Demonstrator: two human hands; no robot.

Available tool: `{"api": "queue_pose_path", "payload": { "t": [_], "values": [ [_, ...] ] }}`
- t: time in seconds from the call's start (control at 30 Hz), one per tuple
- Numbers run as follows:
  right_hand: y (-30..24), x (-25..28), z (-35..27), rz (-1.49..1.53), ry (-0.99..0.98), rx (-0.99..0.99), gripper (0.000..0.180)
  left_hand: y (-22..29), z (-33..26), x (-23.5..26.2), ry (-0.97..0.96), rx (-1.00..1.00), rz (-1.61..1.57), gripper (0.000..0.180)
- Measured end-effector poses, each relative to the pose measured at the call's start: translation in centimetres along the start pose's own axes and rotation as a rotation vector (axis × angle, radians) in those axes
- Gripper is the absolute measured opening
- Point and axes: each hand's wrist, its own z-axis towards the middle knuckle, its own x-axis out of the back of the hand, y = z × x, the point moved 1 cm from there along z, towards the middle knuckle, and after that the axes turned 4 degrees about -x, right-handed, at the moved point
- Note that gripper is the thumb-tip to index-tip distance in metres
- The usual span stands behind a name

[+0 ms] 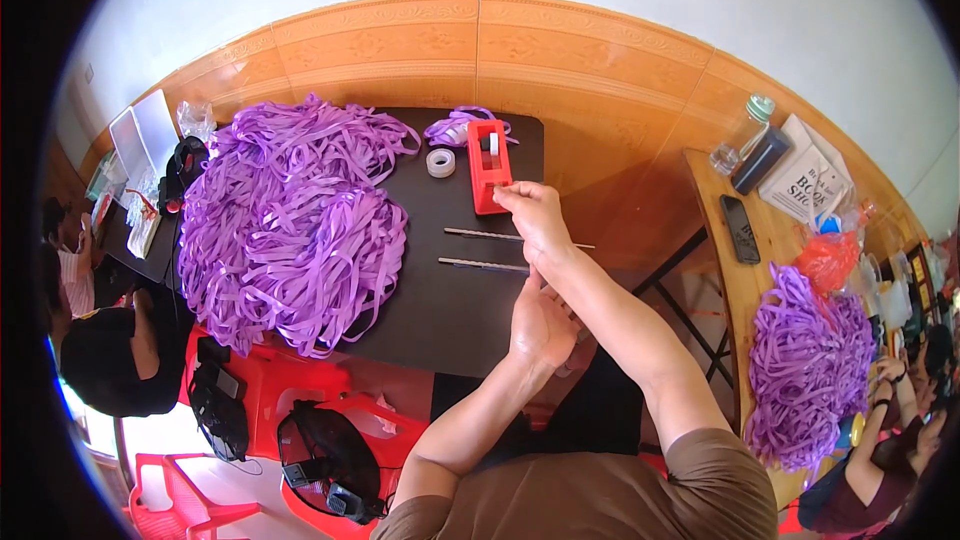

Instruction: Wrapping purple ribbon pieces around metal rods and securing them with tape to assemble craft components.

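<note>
My right hand (537, 223) reaches to the near end of a red tape dispenser (482, 168), thumb and forefinger pinched there. Whatever lies between those fingertips is too small to make out. Just below, close under the right wrist, is my left hand (545, 328), palm turned up, fingers apart and partly hidden; I see nothing in it. Two thin metal rods (482, 264) lie on the dark table (420, 310) left of my hands. A roll of clear tape (440, 163) rests beside the dispenser, and a small purple ribbon bundle (452, 128) lies behind it.
A big heap of purple ribbons (290, 230) covers the table's left part. At right, a wooden table (705, 180) bears a phone (740, 230), a bottle (750, 125) and more purple ribbons (810, 370). Red chairs (270, 395) with black bags stand at front left. People sit at both sides.
</note>
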Motion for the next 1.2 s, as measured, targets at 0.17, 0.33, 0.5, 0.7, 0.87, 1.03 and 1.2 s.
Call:
{"api": "queue_pose_path", "payload": {
  "t": [0.17,0.33,0.5,0.7,0.87,1.03,1.2],
  "values": [
    [1.3,1.0,0.7,-0.388,0.06,0.091,0.016,0.0,0.0,0.0,0.012,-0.011,0.033,0.066],
    [2.9,2.1,2.4,-0.5,0.119,0.371,0.012,-0.3,0.2,0.3,-0.002,-0.005,0.044,0.069],
    [3.8,5.7,4.6,-0.787,0.008,0.379,0.008,-0.8,0.4,0.3,0.038,0.013,0.081,0.077],
    [-3.3,9.3,-0.5,-0.362,-0.512,-0.022,0.013,-0.3,0.5,1.2,-0.016,0.0,0.116,0.083],
    [-5.0,14.3,-1.7,-0.627,-0.753,-0.049,0.01,-0.2,0.3,0.7,0.0,-0.003,0.138,0.077],
    [-3.5,14.4,-1.4,-0.763,-0.874,0.037,0.013,-0.2,0.3,0.6,0.016,0.002,0.133,0.075],
    [-3.2,13.9,-0.6,-0.844,-0.908,0.078,0.015,-0.3,0.2,0.5,0.011,-0.003,0.131,0.075]
  ]
}}
